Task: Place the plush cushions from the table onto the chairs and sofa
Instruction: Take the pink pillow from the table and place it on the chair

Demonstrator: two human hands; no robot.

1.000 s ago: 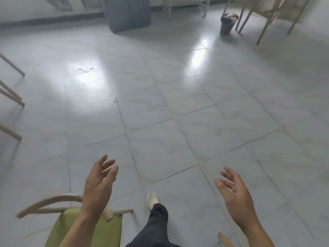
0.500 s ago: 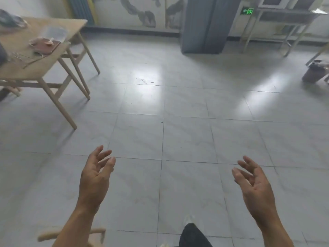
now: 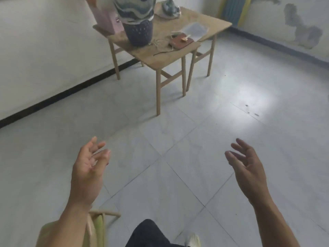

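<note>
Over the tiled floor [image 3: 178, 139] we hold two empty hands, left [image 3: 87, 170] and right [image 3: 249, 168], fingers spread; ahead, two tables [image 3: 160, 56] carry three cushions [image 3: 135, 13].

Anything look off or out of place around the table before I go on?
The wall right of the wooden table has dark patches, like peeled paint. On the table, the plush cushions sit piled beside loose cords; nothing looks spilled.
</note>
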